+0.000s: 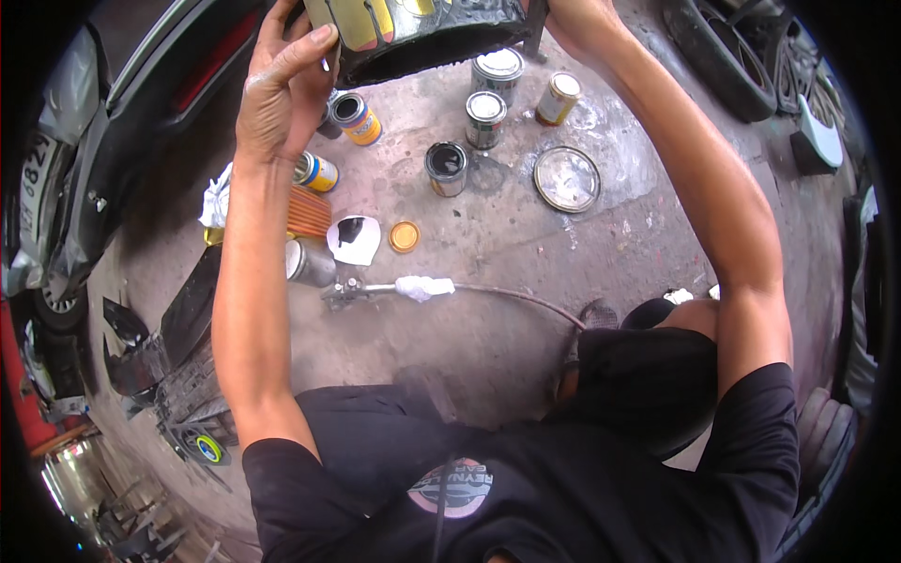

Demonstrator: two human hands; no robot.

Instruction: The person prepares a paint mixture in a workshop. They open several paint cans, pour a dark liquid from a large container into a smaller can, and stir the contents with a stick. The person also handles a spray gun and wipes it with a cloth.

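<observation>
At the top edge, both my hands hold up a large paint can (432, 17), its upper part cut off by the picture. Dark paint coats its lower part, and black drips run over its yellow label. My left hand (282, 89) grips the left side, thumb laid along it. My right hand (584, 26) is against the right side, its fingers mostly hidden. Below on the floor stands a small open can (446, 167) with dark contents. Behind it are a white-topped can (485, 120) and a larger white-topped can (497, 70).
A spray gun (345, 291) with a cloth-wrapped hose (427, 288) lies before me. Around stand a yellow-labelled can (357, 119), a smaller can (558, 98), a round lid (567, 178) and an orange cap (404, 236). A car (141, 122) is left, a tyre (718, 61) far right.
</observation>
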